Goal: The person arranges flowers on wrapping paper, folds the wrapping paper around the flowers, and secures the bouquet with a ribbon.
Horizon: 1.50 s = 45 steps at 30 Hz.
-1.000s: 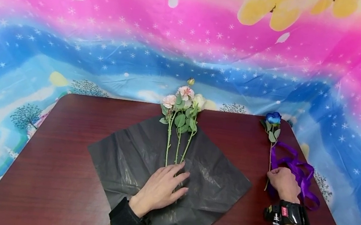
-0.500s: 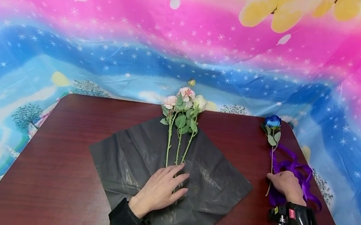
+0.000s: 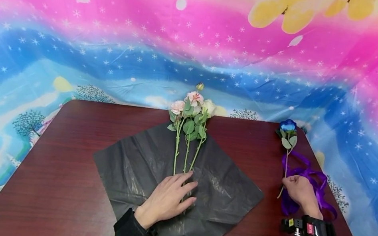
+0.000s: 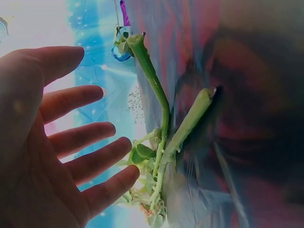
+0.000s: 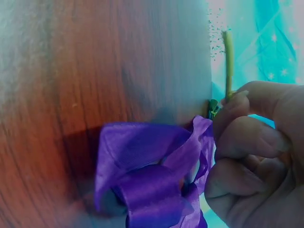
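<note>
With thumb and curled fingers, my right hand (image 3: 299, 190) pinches the lower stem of a blue rose (image 3: 288, 126). The cut end of its stem (image 5: 228, 59) pokes out past the thumb in the right wrist view. A tangled purple ribbon (image 3: 312, 179) lies right beside and under that hand. My left hand (image 3: 168, 196) has its fingers spread over the lower stems of pink and cream roses (image 3: 195, 102). Those stems (image 4: 154, 78) show beside the left fingers in the left wrist view. Beneath them a black sheet of wrapping paper (image 3: 225, 191) lies cornerwise on the table.
The dark red wooden table (image 3: 71, 158) has rounded far corners. A colourful printed cloth backdrop (image 3: 138, 62) hangs behind it and along both sides. Black wrist straps with cameras (image 3: 314, 231) sit on the wrists, and a cable runs down from the right one.
My right hand has shifted slightly right with the blue rose, whose stem now leans more over the ribbon. The left hand and the other roses have stayed in place.
</note>
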Each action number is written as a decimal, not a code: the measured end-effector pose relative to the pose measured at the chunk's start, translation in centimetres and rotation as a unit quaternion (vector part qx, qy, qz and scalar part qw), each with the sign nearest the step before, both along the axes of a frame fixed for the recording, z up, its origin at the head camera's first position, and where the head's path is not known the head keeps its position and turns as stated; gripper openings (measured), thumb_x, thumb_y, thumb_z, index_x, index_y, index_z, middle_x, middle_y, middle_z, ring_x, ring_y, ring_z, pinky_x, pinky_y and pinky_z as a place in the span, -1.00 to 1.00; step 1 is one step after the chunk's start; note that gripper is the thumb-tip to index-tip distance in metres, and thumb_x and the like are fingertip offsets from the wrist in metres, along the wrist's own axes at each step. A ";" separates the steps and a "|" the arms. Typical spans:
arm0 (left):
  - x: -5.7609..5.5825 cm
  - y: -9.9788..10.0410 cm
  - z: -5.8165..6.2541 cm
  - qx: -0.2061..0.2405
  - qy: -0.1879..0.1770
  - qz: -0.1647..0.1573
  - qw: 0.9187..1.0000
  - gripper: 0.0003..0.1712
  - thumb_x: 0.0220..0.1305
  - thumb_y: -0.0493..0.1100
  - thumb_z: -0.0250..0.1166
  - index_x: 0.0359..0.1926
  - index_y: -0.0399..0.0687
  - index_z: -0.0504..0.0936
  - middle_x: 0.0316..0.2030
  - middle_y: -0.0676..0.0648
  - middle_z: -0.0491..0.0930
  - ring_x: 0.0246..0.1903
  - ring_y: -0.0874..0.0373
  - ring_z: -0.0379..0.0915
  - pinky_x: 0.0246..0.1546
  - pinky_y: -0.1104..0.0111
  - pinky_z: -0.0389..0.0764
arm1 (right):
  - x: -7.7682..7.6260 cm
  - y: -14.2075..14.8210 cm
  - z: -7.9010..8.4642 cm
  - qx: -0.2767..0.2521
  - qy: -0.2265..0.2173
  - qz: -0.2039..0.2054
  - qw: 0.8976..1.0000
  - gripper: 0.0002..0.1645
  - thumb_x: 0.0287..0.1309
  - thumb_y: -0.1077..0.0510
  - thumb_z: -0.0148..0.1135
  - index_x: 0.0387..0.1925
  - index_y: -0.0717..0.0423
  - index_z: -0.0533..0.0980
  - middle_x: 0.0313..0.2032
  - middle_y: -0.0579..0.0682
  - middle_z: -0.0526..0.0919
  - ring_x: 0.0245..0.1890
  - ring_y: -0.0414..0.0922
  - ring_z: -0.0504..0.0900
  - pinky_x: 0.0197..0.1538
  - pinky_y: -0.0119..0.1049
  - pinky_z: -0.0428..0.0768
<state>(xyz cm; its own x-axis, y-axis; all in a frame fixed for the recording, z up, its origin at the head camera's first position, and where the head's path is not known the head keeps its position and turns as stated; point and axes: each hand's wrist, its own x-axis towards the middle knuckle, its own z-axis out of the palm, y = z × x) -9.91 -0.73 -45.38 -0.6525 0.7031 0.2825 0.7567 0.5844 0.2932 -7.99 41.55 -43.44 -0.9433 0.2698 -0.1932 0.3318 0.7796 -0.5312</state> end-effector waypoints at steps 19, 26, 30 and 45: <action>0.2 -1.3 0.2 0.009 -0.010 0.006 1.000 -0.53 0.38 0.13 0.13 0.17 0.02 0.56 0.25 -0.17 0.37 0.18 -0.01 0.34 0.12 0.11 0.39 | -0.7 -4.6 2.5 -0.001 0.101 -0.009 0.995 -0.62 0.37 0.01 -0.03 -0.20 0.30 0.48 -0.39 0.15 0.64 -0.57 -0.12 0.42 -0.55 -0.30 0.34; 0.3 -2.0 0.3 0.003 -0.010 0.017 1.000 -0.53 0.38 0.14 0.11 0.17 0.04 0.56 0.26 -0.15 0.37 0.18 -0.01 0.34 0.10 0.10 0.40 | -1.5 -6.3 2.2 -0.005 0.103 0.008 0.995 -0.66 0.35 0.07 -0.01 -0.20 0.31 0.48 -0.40 0.11 0.62 -0.53 -0.10 0.46 -0.42 -0.26 0.40; 0.2 -2.3 0.4 0.006 -0.008 0.020 1.000 -0.54 0.38 0.12 0.12 0.17 0.04 0.56 0.25 -0.16 0.37 0.17 -0.02 0.36 0.08 0.09 0.41 | -1.9 -7.4 2.1 -0.008 0.104 0.011 0.994 -0.70 0.33 0.09 0.02 -0.23 0.30 0.48 -0.42 0.08 0.62 -0.50 -0.10 0.47 -0.37 -0.24 0.41; 0.1 -3.2 0.6 0.010 -0.004 0.037 0.999 -0.55 0.37 0.12 0.14 0.15 0.04 0.57 0.25 -0.16 0.38 0.19 0.00 0.33 0.09 0.09 0.40 | -3.7 -12.2 1.6 -0.033 0.131 0.034 0.990 -0.82 0.25 0.15 0.11 -0.32 0.22 0.50 -0.50 -0.04 0.64 -0.52 -0.16 0.54 -0.40 -0.29 0.41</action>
<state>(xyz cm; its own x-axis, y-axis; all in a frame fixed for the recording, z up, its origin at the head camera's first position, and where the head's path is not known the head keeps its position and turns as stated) -9.76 -3.96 -44.75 -0.7043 0.6479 0.2902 0.7097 0.6321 0.3111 -11.70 29.31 -41.89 -0.9789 0.1989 0.0460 0.1235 0.7563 -0.6424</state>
